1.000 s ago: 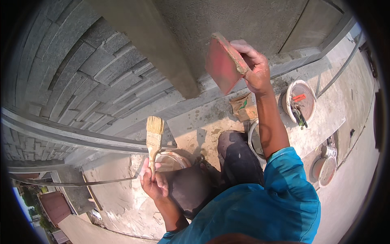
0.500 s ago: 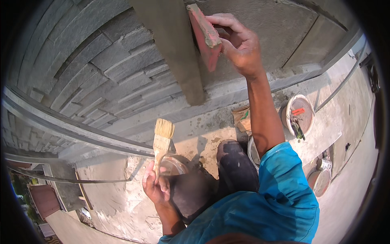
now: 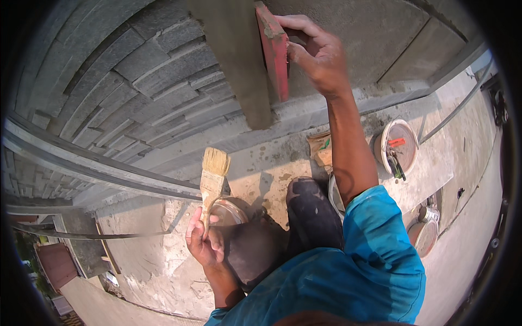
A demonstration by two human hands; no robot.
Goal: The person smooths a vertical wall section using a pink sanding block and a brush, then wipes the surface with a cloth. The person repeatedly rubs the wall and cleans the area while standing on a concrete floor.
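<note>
My right hand [image 3: 318, 54] is closed on a red plastering float [image 3: 275, 51], its end smeared with grey mortar. The float stands on edge along a strip of smooth, damp-looking grey plaster [image 3: 234, 60] on the wall; whether its face presses on the plaster I cannot tell. Lower down, my left hand [image 3: 204, 239] grips a flat paintbrush [image 3: 212, 190] by its pale, worn handle. The brush points upward, its straw-coloured bristles away from the wall. Behind the brush sits a round bucket [image 3: 231, 211], partly hidden by my leg.
Rough grey stone cladding [image 3: 163, 70] covers the wall left of the plaster strip. A bucket with tools [image 3: 399, 146] stands on the floor at right, with another bucket [image 3: 424, 238] nearer. A torn paper bag [image 3: 321, 149] lies by the wall base. A long metal rail [image 3: 109, 168] crosses at left.
The red float has turned slightly in my right hand, showing more of its long side. My left hand still holds the brush upright. The whole view has shifted a little.
</note>
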